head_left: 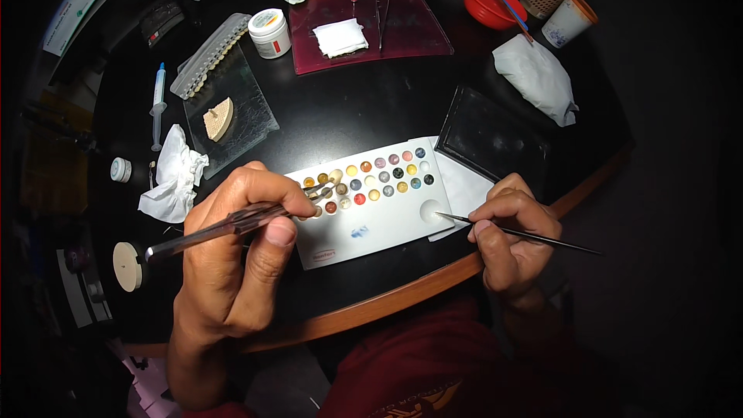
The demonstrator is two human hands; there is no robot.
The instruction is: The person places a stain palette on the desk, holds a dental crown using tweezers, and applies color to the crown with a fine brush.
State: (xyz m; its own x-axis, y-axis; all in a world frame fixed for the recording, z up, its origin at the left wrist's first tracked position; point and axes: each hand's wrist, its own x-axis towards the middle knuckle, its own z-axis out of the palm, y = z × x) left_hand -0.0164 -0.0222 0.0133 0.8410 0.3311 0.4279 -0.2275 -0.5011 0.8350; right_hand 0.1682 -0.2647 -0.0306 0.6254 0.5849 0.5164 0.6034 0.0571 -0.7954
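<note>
My left hand (236, 255) is closed around dark metal tweezers (220, 226), whose tips reach over a white palette (387, 228). A small cream-coloured piece like a tooth crown (337, 176) appears to sit at those tips. The palette bears rows of small round wells in many colours, some of them hidden behind my left fingers. Between the fingertips of my right hand (511, 236) is a thin dark brush (534, 238). Its fine tip touches or hovers at a large pale round well (433, 212) near the palette's right end.
A black lidded case (491, 135) and white paper lie right of the palette. Left stand a glass slab (251, 104) with a beige model piece (217, 118), crumpled tissue (174, 178) and a syringe (159, 104). Farther back are a dark red tray (418, 31), white jars and a red bowl (487, 8).
</note>
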